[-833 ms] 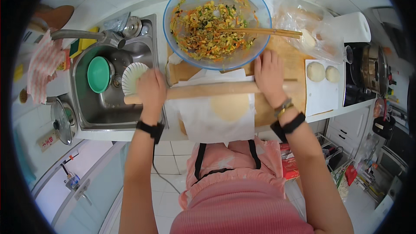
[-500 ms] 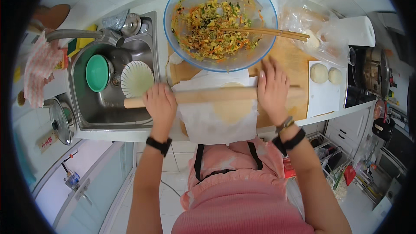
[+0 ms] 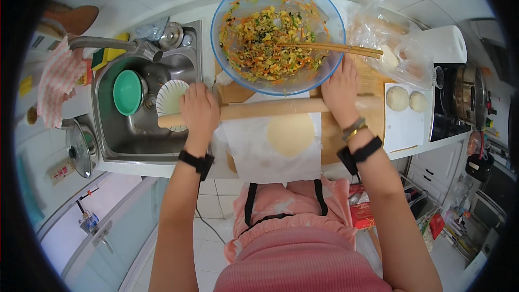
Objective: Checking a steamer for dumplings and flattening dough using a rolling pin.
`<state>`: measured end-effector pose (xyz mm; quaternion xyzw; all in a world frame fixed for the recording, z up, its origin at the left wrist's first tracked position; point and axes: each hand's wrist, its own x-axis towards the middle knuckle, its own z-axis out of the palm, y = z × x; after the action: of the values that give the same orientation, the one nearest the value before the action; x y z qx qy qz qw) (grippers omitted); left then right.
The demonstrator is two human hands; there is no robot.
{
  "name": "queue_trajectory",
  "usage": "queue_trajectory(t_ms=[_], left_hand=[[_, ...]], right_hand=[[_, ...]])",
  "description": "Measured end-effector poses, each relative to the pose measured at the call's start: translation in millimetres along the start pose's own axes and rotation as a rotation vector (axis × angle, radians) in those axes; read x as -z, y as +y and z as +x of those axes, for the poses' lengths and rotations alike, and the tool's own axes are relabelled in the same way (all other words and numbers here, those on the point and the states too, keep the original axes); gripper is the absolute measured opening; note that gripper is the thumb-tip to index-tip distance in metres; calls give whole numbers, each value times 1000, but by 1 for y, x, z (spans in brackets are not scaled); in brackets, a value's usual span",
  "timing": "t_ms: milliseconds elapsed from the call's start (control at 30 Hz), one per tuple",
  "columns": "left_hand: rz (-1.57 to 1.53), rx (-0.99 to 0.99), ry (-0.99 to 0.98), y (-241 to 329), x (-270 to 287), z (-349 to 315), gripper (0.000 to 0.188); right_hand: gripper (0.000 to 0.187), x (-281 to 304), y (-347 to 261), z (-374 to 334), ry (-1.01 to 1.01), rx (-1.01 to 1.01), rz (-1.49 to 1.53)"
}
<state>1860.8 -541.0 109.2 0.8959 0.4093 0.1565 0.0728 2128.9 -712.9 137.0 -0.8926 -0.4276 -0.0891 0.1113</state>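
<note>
A wooden rolling pin (image 3: 270,109) lies crosswise in front of me, at the far edge of a thin, pale round of dough (image 3: 291,134). The dough rests on a sheet of white paper (image 3: 243,157) over the wooden board. My left hand (image 3: 199,109) is closed over the pin's left part, beside the sink. Toward the other end, my right hand (image 3: 341,93) bears on the pin, fingers reaching forward over it close to the big bowl. That clear, blue-rimmed bowl (image 3: 219,57) holds a chopped vegetable mix, with wooden chopsticks (image 3: 346,48) laid across it.
On the left is a steel sink (image 3: 130,135) with a green bowl (image 3: 126,93) and a striped plate (image 3: 172,94). To the right, two dough balls (image 3: 398,98) sit on white paper, near a plastic bag (image 3: 378,38) and a pot (image 3: 469,92) on the stove.
The rolling pin has moved away from me, off the middle of the dough to its far edge. Both hands went forward with it, and more of the dough shows.
</note>
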Motion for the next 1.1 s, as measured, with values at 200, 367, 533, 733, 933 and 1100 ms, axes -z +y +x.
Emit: queue_trajectory(t_ms=[200,367,533,733,933,1100], left_hand=[[-22,-2,26,-2,1,-37,11],[-12,-34,11,0,5,-11,10],[-20,-39,68,-4,1,18,10],[-226,-186,-290,-7,15,0,19],[-301,-407,-183,-12,28,-48,48],[-241,-323,-176,-3,34,-90,58]], right_hand=[[42,11,-7,-32,40,-48,-4],[42,1,-4,-10,18,-55,-2],[37,-21,5,29,148,-38,60],[28,-8,19,15,183,-342,703],[28,23,12,-36,112,-143,612],[30,36,17,-78,23,-148,583]])
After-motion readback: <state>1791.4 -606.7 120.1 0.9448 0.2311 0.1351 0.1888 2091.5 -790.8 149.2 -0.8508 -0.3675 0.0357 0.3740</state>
